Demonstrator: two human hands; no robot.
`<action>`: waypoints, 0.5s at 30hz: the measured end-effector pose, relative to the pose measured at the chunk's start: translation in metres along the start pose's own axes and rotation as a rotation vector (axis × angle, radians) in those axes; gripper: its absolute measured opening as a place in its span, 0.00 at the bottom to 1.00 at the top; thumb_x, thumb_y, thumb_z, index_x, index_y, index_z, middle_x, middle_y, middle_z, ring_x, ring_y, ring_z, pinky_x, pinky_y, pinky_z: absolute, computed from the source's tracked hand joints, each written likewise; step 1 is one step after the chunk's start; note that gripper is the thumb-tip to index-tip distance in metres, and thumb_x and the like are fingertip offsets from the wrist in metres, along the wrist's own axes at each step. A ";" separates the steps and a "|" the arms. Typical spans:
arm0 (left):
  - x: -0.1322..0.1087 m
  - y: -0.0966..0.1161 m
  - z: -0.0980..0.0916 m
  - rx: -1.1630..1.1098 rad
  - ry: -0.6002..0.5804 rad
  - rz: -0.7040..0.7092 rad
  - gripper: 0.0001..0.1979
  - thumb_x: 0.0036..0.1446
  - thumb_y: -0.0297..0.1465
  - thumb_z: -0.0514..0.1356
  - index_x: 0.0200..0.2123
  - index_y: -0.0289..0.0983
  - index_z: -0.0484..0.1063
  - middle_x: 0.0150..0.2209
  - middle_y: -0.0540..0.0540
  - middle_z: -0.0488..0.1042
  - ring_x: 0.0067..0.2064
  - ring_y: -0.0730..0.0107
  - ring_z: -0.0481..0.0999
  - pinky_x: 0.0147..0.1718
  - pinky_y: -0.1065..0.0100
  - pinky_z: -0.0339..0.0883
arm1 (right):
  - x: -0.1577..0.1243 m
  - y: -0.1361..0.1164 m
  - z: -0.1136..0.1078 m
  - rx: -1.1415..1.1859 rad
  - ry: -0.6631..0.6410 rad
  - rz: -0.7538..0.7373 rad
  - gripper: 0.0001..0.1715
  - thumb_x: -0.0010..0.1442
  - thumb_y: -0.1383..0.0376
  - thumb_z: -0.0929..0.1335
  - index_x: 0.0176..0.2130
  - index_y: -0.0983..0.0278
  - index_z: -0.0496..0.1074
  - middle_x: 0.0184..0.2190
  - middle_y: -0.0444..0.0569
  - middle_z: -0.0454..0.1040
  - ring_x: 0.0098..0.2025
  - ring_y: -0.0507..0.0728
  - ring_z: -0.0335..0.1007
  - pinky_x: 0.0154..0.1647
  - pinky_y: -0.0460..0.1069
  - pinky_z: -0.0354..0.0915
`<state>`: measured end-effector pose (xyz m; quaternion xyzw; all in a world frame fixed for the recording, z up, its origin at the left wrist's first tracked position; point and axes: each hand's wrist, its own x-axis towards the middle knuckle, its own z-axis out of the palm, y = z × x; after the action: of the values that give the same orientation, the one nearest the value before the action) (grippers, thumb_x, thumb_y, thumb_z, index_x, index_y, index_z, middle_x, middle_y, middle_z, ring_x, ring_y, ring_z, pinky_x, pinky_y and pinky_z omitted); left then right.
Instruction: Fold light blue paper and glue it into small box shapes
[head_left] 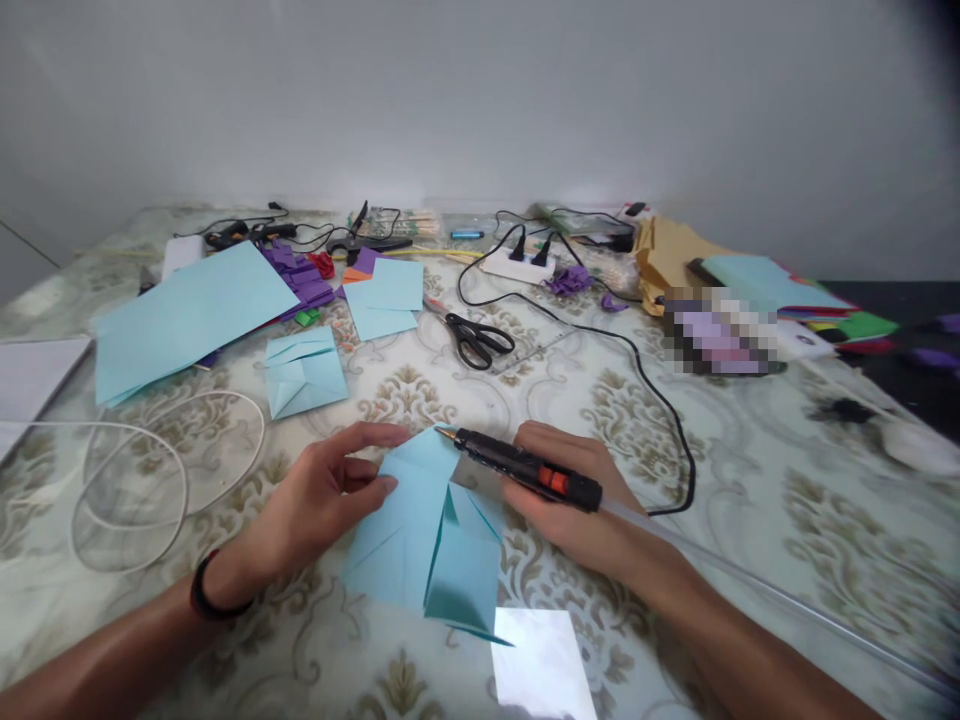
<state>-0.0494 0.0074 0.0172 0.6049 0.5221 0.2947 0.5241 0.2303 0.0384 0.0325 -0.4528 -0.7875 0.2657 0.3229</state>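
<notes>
White cable (180, 500): looped left of my left hand (322, 495); if that forearm swings out, it could snag.
Left-hand grip: thumb and forefinger parted, the thumb resting on the blue paper (397, 530) — a light hold, so the sheet could skid if I press sideways.
Blue paper: between my two hands, folded, with a slit-like gap down its right part; its top corner lies at the nozzle (445, 432).
Nozzle: just beside my left forefinger; I'd judge it hot, so a slip leftward could burn me or smear the corner.
Right-hand grip: my right hand (577, 480) is wrapped round the glue gun (517, 465), its nozzle pointing left.
Translucent rod (750, 578): trails from the gun's back across my right forearm; if my arm pushes it, the aim could tilt.
Left edge: the small folded square (307, 375) lies just beyond my left hand, limiting a reach that way.
Far edge: patterned tablecloth (405, 395) shows between the nozzle and the scissors (476, 340) — room to lift forward.
Right edge: the black cord (686, 440) curves beyond my right hand, bounding a rightward sweep.
</notes>
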 end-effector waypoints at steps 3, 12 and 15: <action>0.001 0.003 0.000 -0.010 0.002 -0.002 0.21 0.66 0.33 0.62 0.61 0.39 0.70 0.21 0.59 0.51 0.23 0.76 0.50 0.22 0.72 0.42 | 0.000 0.001 -0.001 0.008 0.001 0.010 0.18 0.53 0.72 0.68 0.23 0.59 0.55 0.22 0.41 0.60 0.25 0.53 0.62 0.27 0.50 0.55; 0.005 0.014 0.002 -0.084 0.017 0.019 0.20 0.61 0.33 0.64 0.56 0.38 0.72 0.22 0.58 0.64 0.22 0.77 0.59 0.21 0.73 0.49 | 0.000 0.002 -0.001 0.015 0.009 0.036 0.18 0.54 0.70 0.69 0.23 0.59 0.56 0.23 0.41 0.61 0.26 0.54 0.63 0.27 0.50 0.55; 0.005 0.014 0.002 -0.075 0.041 0.036 0.20 0.60 0.32 0.65 0.56 0.37 0.73 0.21 0.58 0.64 0.22 0.78 0.59 0.21 0.73 0.48 | -0.001 0.002 -0.002 0.016 0.013 0.046 0.18 0.55 0.69 0.69 0.23 0.59 0.57 0.23 0.41 0.61 0.26 0.54 0.63 0.27 0.49 0.56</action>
<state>-0.0421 0.0130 0.0287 0.5877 0.5105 0.3358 0.5303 0.2330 0.0391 0.0316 -0.4699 -0.7726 0.2765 0.3254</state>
